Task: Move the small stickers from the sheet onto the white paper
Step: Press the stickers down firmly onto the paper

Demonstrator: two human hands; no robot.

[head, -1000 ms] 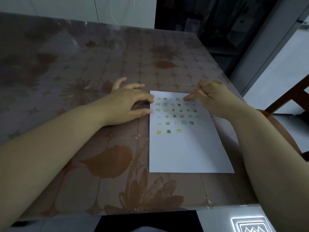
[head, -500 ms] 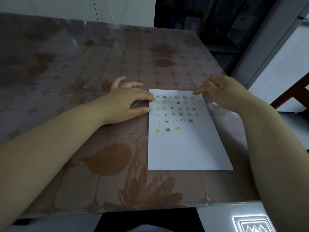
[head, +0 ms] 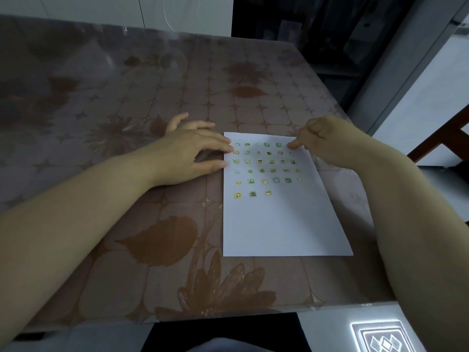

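The left hand [head: 187, 151] lies flat and spread on the surface [head: 127, 102], its fingertips touching the left edge of the white paper [head: 281, 222] near that paper's far corner, pinning it. The right hand [head: 327, 141] sits at the paper's far right corner, fingers curled, with the tips of thumb and forefinger drawn together and touching the paper at the end of the top row; whether a sticker sits between them is too small to tell.

The likely step is pressing a sticker down at that spot. To do it well, the left hand should keep the paper from sliding while the right fingertip rubs the sticker flat from one edge to the other, in line with its row and clear of its neighbours.

The small stickers [head: 264, 168], green and yellow icons, lie on the far half of the paper in six rows. Roughly thirty can be counted, the nearest row holding three; the top rows are too blurred for an exact count. There is one sheet of white paper, its near half bare. The sticker sheet itself cannot be made out anywhere around the paper
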